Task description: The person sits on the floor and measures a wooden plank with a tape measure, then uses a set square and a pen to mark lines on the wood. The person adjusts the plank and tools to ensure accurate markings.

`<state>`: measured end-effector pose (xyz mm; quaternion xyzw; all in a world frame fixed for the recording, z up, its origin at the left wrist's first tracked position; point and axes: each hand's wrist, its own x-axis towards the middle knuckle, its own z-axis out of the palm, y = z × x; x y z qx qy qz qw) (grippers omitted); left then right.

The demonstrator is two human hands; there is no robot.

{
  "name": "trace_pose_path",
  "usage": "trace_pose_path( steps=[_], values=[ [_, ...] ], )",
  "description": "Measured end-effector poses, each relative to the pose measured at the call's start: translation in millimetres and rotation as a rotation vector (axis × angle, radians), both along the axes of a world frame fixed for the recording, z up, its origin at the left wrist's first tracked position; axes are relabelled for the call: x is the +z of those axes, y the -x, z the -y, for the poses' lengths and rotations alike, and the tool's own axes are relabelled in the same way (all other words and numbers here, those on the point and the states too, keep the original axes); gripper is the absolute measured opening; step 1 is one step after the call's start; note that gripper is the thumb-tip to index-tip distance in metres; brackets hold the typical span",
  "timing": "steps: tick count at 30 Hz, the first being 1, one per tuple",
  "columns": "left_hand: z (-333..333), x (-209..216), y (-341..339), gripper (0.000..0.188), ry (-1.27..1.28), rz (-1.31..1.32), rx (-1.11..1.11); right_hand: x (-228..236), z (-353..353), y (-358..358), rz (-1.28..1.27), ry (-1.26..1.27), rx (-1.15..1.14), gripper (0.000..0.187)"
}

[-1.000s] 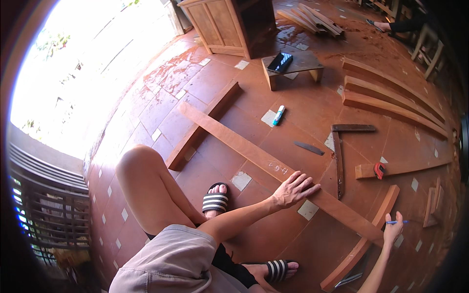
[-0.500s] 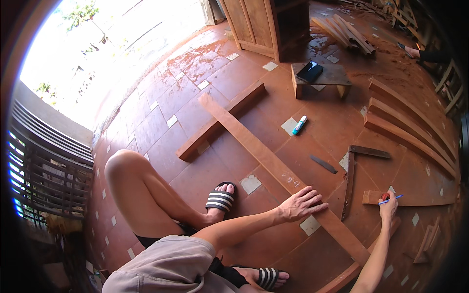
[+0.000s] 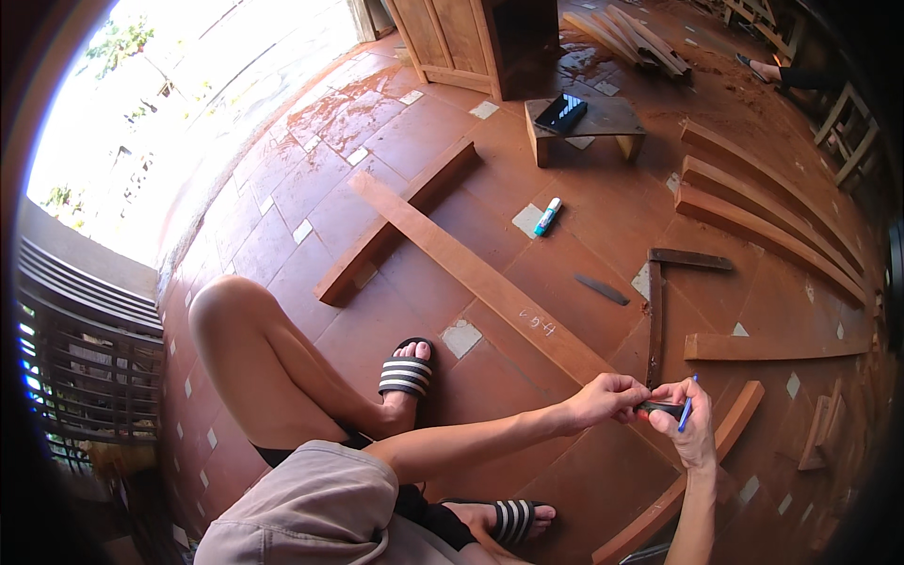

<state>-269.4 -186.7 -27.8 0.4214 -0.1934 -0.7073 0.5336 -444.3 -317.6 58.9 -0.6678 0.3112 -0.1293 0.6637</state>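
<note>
A person works over a tiled floor (image 3: 508, 386), both hands drawn together around a small tape measure (image 3: 663, 410), its compact body black with a touch of red toward the left hand (image 3: 603, 399). That hand's thumb and fingers pinch the red end, while the right hand (image 3: 696, 439) curls its fingers about the black part and also grips a slim blue pen (image 3: 687, 407). The tape measure is held above the near stretch of a long plank (image 3: 471, 275), straight, flat-faced and reddish brown, with pale handwritten marks on its upper face. The plank's far end crosses a wooden beam (image 3: 350, 268) toward the floor's sunlit edge; its near end is hidden by the hands. Off the plank's right edge, a dark L-shaped square (image 3: 656, 320) and a narrow dark strip (image 3: 603, 289) lie on the floor.
</note>
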Motion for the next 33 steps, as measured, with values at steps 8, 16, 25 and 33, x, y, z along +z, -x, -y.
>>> trace_pose_path(
  steps=[8,16,25,33],
  values=[
    [-9.6,8.2,19.0,0.021,-0.071,0.081,-0.082,5.9,-42.2,38.0,-0.26,0.213,-0.121,0.039],
    [-14.5,-17.9,-248.0,0.034,-0.029,0.235,0.615,-13.0,9.5,184.9,-0.629,0.645,-0.12,0.019],
    [-136.8,-61.2,-445.1,0.013,-0.361,0.032,1.384,-46.6,13.5,217.9,-0.537,0.552,-0.154,0.015],
    [-135.1,-53.7,-400.6,0.018,-0.521,0.243,1.278,-38.1,-47.8,56.2,-0.477,0.546,-0.135,0.018]
  ],
)
